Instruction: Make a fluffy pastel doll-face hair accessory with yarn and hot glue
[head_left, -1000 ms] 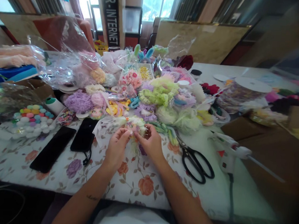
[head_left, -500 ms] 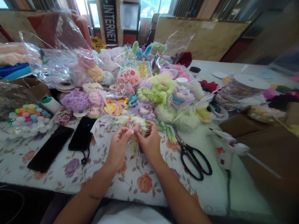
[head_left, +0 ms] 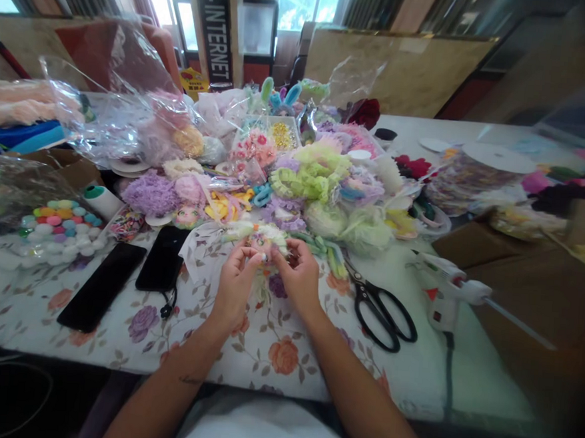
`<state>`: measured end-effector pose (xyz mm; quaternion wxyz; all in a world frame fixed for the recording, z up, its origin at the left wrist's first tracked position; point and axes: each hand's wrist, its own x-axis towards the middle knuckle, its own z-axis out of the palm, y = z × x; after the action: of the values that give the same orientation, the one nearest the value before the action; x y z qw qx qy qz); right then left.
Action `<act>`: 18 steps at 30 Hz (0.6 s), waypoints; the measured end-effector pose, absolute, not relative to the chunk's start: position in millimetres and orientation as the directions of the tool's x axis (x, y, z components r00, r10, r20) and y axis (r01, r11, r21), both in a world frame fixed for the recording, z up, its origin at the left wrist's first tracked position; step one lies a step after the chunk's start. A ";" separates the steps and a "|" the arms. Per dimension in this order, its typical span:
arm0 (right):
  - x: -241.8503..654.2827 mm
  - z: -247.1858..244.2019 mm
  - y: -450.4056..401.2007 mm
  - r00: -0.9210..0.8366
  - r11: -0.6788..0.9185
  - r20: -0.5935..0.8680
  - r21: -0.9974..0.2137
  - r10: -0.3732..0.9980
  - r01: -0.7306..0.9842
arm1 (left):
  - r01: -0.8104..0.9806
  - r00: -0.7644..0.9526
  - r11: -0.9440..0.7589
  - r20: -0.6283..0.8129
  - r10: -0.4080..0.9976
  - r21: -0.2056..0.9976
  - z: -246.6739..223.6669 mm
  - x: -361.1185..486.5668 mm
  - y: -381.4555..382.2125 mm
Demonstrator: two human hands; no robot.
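Note:
A small doll head (head_left: 261,242) with pale yellow-green yarn hair is between my two hands, above the floral cloth (head_left: 189,335). My left hand (head_left: 238,275) has its fingers closed on the doll's left side. On the other side, my right hand (head_left: 299,273) grips the doll with bent fingers. White fabric (head_left: 197,249) lies just left of the doll, and green-yellow yarn strands (head_left: 334,256) lie to its right. The fingertips hide part of the doll.
Black scissors (head_left: 381,312) and a glue gun (head_left: 448,283) lie right of my hands. Two phones (head_left: 102,286) (head_left: 162,256) are on the left. Behind are pompoms (head_left: 61,226), lime ruffled trim (head_left: 310,170) and a bead box (head_left: 283,135). A cardboard box (head_left: 532,296) stands far right.
My hands have turned slightly and spread a little apart, and the doll's face shows more between them. The whole view has shifted slightly.

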<state>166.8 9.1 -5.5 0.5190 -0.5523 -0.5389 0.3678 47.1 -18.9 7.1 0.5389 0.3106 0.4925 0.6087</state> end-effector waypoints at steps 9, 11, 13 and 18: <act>169.1 -5.4 10.6 0.087 0.098 0.106 -0.991 0.991 0.092 | -0.180 -0.312 -0.052 -0.007 0.950 0.982 11.4 46.0 -14.0; 168.7 -5.2 10.7 0.080 0.090 0.096 -0.993 0.992 0.076 | -0.144 -0.314 -0.083 0.033 0.949 0.986 11.6 46.6 -12.6; 168.0 -4.6 10.6 0.082 0.079 0.086 -0.994 0.993 0.076 | -0.152 -0.328 -0.088 0.034 0.944 0.985 12.2 47.1 -11.6; 165.6 -2.9 9.0 0.079 0.070 0.074 -0.996 0.994 0.049 | -0.142 -0.351 -0.074 0.020 0.936 0.987 16.0 47.9 -11.0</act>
<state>165.6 9.0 -2.9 0.5256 -0.5130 -0.5086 0.4494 47.9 -11.0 16.0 0.4281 0.3756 0.5287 0.6294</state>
